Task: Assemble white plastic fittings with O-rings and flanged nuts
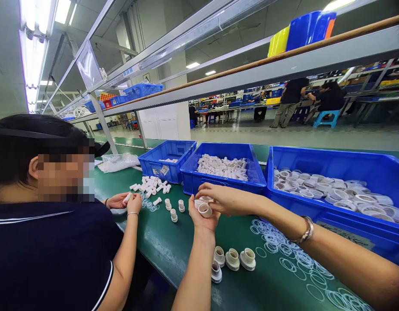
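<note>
My left hand [202, 221] is cupped, palm up, around white plastic pipe fittings [205, 210], one of which shows its round opening toward me. Over them bends my right hand [220, 198], its fingertips closed on a fitting in the left palm; part of what they grip is hidden. Just below on the green bench stand several flanged white fittings [232, 259], short necks up. To the right, under my right forearm, spreads a heap of thin translucent rings [277, 237]. Farther left are a few smaller fittings [174, 215] standing upright.
Blue bins line the back: one with wide white rings [340, 196], a middle one [223, 183] with small white parts, and a left one [160, 169]. A co-worker [50, 250] sits close at left, handling a white part near a pile of white tubes [150, 185]. A shelf [238, 73] crosses overhead.
</note>
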Motion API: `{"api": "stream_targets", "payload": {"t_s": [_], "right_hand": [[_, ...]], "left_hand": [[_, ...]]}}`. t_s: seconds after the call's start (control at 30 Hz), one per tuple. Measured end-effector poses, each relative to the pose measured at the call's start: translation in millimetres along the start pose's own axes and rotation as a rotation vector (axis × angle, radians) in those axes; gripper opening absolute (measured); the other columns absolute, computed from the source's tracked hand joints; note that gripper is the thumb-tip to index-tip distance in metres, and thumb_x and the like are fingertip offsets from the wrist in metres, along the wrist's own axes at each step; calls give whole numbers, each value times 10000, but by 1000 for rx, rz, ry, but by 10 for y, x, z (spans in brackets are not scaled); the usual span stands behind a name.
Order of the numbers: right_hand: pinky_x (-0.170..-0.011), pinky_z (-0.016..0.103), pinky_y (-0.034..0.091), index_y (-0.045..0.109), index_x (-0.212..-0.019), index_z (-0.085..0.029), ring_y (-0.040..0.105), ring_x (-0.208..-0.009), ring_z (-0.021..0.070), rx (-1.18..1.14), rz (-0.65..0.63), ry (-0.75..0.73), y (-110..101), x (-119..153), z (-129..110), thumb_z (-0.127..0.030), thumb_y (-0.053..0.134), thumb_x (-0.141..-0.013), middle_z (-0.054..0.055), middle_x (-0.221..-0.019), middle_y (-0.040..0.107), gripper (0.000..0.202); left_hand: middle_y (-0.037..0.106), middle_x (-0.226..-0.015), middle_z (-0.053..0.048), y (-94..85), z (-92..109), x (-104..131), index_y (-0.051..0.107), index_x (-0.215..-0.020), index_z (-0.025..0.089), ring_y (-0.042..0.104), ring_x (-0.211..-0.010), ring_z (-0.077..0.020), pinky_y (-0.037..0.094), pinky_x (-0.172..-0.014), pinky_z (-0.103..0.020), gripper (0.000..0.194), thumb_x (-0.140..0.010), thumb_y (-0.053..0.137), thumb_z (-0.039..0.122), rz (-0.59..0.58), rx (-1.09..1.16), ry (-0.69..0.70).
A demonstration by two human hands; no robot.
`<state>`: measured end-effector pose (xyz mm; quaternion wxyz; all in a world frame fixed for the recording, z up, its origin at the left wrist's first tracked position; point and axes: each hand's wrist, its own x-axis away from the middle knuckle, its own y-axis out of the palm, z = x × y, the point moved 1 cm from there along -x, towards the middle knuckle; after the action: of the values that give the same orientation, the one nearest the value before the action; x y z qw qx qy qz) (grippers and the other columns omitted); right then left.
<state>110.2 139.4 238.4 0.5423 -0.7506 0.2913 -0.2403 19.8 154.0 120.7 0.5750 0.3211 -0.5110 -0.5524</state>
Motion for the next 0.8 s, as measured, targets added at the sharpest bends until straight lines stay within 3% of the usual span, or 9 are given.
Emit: {"api": "stream_targets", "payload": {"t_s": [0.1,0.17,0.23,0.33,0.4,0.43,0.5,0.6,0.8], "right_hand": [[-422,205,493,557,-1330,-208,687,-774,175,-243,66,116,-46,-28,115,-149,470,-941,117,-1337,539,403],[-367,219,479,531,-1341,-205,659,-600,147,-326,57,176,-49,-58,226,-183,474,-948,118,-1254,600,398],[-357,228,479,518,-1342,-199,620,-489,135,-349,18,200,-40,-90,338,-220,486,-959,92,-1083,676,385],[-363,215,473,526,-1324,-189,625,-481,157,-365,-17,230,-27,-130,456,-305,499,-981,51,-850,698,363],[-363,201,463,541,-1303,-181,650,-529,175,-365,-30,244,-23,-149,482,-338,510,-979,55,-825,699,362],[-362,195,457,552,-1288,-178,662,-559,183,-362,-33,246,-21,-156,479,-334,518,-969,63,-844,705,357],[-356,192,451,584,-1236,-173,669,-590,189,-353,-41,252,-19,-165,455,-312,542,-938,78,-894,716,332],[-342,213,449,627,-1158,-180,635,-526,170,-340,-46,268,-3,-176,412,-334,586,-897,83,-935,720,305],[-372,204,458,629,-1142,-187,656,-636,175,-433,43,264,26,-200,471,-431,638,-885,109,-1123,682,355]], "left_hand": [[697,-867,-103,-29,69,56,679,-841,156,678,-904,-247,562,-813,-415,381,-943,444,439,-1,22,-45],[698,-970,-105,-84,427,153,680,-947,152,660,-993,-257,546,-898,-468,317,-944,507,419,32,-15,-31],[674,-1103,-91,-160,1064,277,646,-1090,156,639,-1038,-230,538,-937,-470,320,-932,591,429,72,-44,6],[650,-1139,-100,-281,2191,410,610,-1187,168,627,-1009,-220,588,-835,-442,395,-954,550,481,137,-45,62],[659,-1078,-79,-366,2722,411,597,-1157,149,656,-955,-188,580,-832,-392,276,-996,489,346,194,-53,73],[660,-1028,-68,-412,2863,384,593,-1137,156,671,-940,-184,583,-828,-390,247,-1008,418,275,206,-58,78],[648,-913,-44,-510,2893,301,588,-1081,196,696,-914,-183,597,-807,-401,336,-989,266,168,184,-61,101],[634,-829,-30,-644,2528,186,574,-980,250,711,-855,-181,611,-753,-400,457,-923,149,93,89,-73,146],[676,-889,-92,-732,1770,226,585,-901,270,705,-907,-239,585,-886,-453,261,-905,339,185,19,-185,118]]}}
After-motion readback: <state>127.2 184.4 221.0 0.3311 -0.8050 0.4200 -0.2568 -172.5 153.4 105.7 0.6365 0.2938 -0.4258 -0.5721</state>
